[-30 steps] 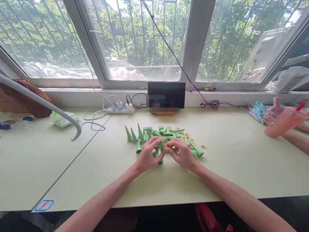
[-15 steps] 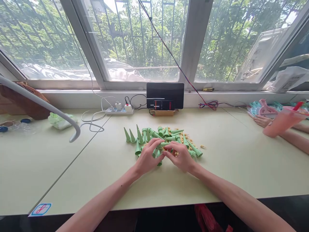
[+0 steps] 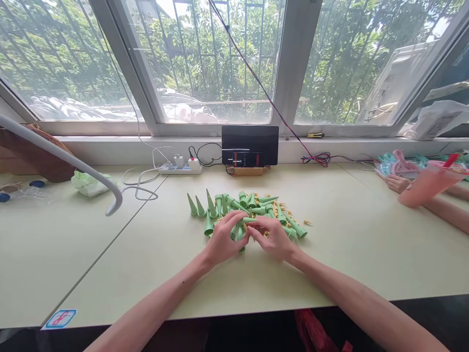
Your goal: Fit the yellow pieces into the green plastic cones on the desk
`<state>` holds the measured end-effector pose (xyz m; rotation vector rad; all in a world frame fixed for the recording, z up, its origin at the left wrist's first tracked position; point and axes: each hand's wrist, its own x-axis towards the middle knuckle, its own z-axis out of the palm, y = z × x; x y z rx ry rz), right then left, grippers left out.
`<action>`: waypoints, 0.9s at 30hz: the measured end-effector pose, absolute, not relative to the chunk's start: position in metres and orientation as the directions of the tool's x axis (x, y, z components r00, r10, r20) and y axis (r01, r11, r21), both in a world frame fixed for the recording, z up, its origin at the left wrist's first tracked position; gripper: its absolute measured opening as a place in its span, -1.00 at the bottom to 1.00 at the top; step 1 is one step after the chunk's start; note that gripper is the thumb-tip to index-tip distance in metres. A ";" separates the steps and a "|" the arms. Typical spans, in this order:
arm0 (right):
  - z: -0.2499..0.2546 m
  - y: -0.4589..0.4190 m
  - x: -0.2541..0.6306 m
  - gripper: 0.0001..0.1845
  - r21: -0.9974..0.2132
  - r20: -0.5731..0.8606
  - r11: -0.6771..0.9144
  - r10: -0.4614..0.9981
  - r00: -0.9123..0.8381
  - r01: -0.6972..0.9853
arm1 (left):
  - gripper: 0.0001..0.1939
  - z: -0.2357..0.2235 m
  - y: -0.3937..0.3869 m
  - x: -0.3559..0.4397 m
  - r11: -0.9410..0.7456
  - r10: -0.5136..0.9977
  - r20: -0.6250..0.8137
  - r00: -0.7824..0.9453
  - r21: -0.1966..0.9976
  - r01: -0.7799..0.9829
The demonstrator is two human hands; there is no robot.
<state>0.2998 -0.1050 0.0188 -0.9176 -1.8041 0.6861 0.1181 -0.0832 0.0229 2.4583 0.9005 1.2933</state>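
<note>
In front of me, my left hand [image 3: 227, 240] closes its fingers and thumb around a green plastic spike [image 3: 247, 220], which lies sideways with its tip toward the right. My right hand [image 3: 274, 238] meets it, thumb and fingers bent together close by the spike. What the right fingertips pinch is too small and covered to make out. Beneath and beyond both hands spreads a heap of more green cone-shaped spikes [image 3: 252, 200] with ribbed ends. Small yellow pointed pieces [image 3: 288, 214] lie among them. Several spikes [image 3: 210, 204] stand upright at the heap's left.
Behind the heap a phone [image 3: 248, 159] leans against a dark tablet [image 3: 250, 137]. A power strip [image 3: 181, 169] with white cables lies left of it. A grey curved bar [image 3: 73, 161] crosses the left side. At right are a pink drink cup [image 3: 432, 185] and another person's hand [image 3: 398, 183].
Both hands stay almost in place. The right fingers shift slightly against the spike in the left hand, whose pointed end shows more clearly now.
</note>
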 end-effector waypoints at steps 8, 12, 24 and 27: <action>0.018 -0.104 0.300 -0.73 -0.819 0.447 0.515 0.849 -0.283 0.252 | -0.63 0.022 -0.083 0.119 -0.792 0.604 0.675 0.425 0.450 0.412; 0.019 -0.105 0.300 -0.71 -0.859 0.412 0.475 0.862 -0.295 0.188 | -0.64 0.022 -0.083 0.119 -0.795 0.599 0.682 0.421 0.444 0.413; 0.019 -0.098 0.302 -0.63 -0.980 0.087 0.003 0.907 -0.412 -0.201 | -0.64 0.027 -0.084 0.117 -0.778 0.628 0.636 0.448 0.516 0.358; 0.019 -0.097 0.303 -0.63 -0.967 0.047 -0.071 0.895 -0.443 -0.246 | -0.62 0.028 -0.084 0.117 -0.771 0.636 0.625 0.454 0.539 0.339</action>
